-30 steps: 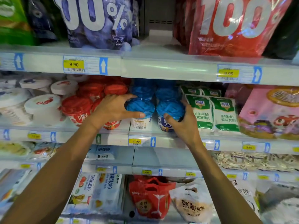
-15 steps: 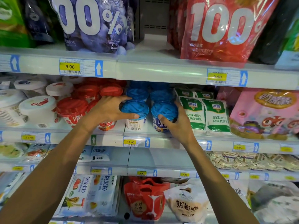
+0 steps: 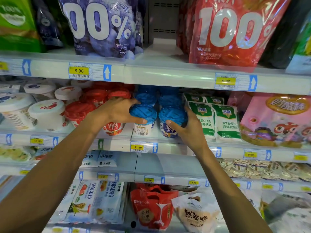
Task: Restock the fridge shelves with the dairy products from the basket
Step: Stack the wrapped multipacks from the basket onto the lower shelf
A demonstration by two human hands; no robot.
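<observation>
blue-lidded white plastic yogurt cup on the left [image 3: 142, 126] stands at the front edge of the middle white fridge shelf [image 3: 117, 146], just beside a second blue-lidded yogurt cup on the right [image 3: 169, 116] that shows a blue printed label. the left hand [image 3: 116, 111] grasps the left cup: its thumb lies across the front just under the lid rim and its fingers curl over the far side of the lid. the right hand [image 3: 190, 130] grasps the right cup, thumb pressed on the front of the cup and fingers wrapped round the lid's right side. both cups sit upright with their bases on the shelf. more blue-lidded cups [image 3: 146, 96] stand in rows behind them. to the left, touching the left wrist, are red-lidded yogurt cups [image 3: 79, 110], and further left white-lidded tubs [image 3: 47, 108]. just right of the right hand stand green-and-white soft pouches [image 3: 225, 121], then a pink printed bag [image 3: 276, 118]. a yellow 11.90 price tag [image 3: 138, 147] sits on the shelf rim below the left cup. on the shelf above stand a large blue bag marked 100% [image 3: 101, 27] and a large red bag [image 3: 227, 31].
</observation>
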